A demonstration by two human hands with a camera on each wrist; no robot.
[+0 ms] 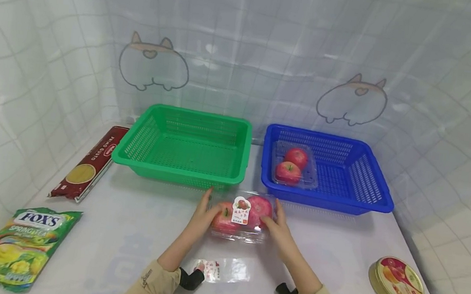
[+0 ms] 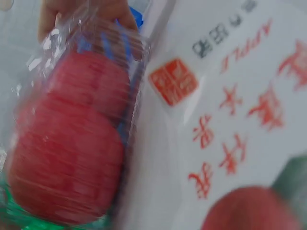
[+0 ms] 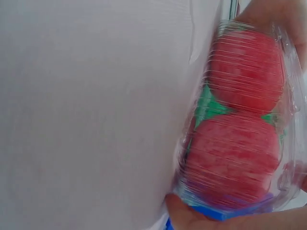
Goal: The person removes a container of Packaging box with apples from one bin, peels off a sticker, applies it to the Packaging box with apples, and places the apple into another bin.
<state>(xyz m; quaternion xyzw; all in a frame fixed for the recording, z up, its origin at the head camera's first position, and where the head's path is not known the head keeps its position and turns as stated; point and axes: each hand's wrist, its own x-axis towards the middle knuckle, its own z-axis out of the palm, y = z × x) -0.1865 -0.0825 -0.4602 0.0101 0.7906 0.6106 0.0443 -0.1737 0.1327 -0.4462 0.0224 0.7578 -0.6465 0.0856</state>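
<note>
A clear plastic pack of two red apples (image 1: 240, 216) with a white label is held between both hands, just in front of the gap between the two baskets. My left hand (image 1: 205, 213) grips its left end and my right hand (image 1: 277, 225) grips its right end, fingers curled round the edges. The left wrist view shows the apple pack (image 2: 72, 143) close up and blurred, with its label (image 2: 230, 105) beside it. In the right wrist view the apple pack (image 3: 235, 143) fills the right side, with a thumb (image 3: 192, 218) under it.
A green basket (image 1: 179, 173) stands behind on the left with nothing in it. To its right, a blue basket (image 1: 330, 201) holds another apple pack (image 1: 294, 166). A pasta packet (image 1: 90, 161) and a Fox's candy bag (image 1: 20, 243) lie at left; a round tin (image 1: 397, 281) at right.
</note>
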